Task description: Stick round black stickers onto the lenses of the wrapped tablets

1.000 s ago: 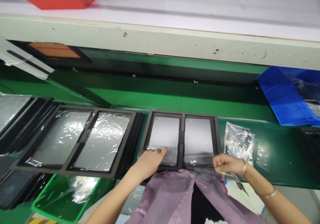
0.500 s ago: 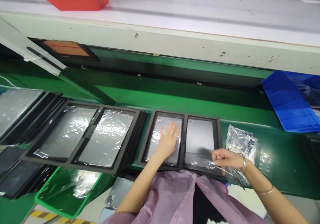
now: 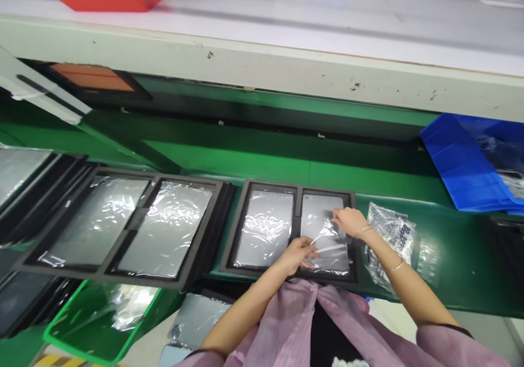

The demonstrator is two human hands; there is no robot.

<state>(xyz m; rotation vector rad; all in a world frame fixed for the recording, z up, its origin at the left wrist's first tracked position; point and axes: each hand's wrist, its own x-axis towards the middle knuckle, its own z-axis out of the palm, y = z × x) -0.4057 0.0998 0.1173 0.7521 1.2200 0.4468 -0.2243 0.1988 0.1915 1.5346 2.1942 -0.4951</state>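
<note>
A black foam tray [image 3: 298,207] with two pockets lies on the green belt before me. Its left pocket holds a grey tablet back under clear film [image 3: 265,226]. Another grey tablet [image 3: 317,206] sits in the right pocket, partly under a clear plastic sheet [image 3: 329,247]. My left hand [image 3: 298,252] pinches the near left part of that sheet. My right hand [image 3: 347,220] grips the sheet's far right part over the tablet.
A larger black tray [image 3: 126,228] with two film-wrapped panels lies left, more trays beyond it. A green bin [image 3: 94,323] sits near left. A bag of small parts [image 3: 391,233] lies right of the tray, a blue bin [image 3: 470,162] at far right. A white shelf [image 3: 262,55] overhangs.
My left hand left the left pocket, now film-covered, and came to the right pocket. My right hand moved from the near edge up over the right tablet, drawing the sheet across it.
</note>
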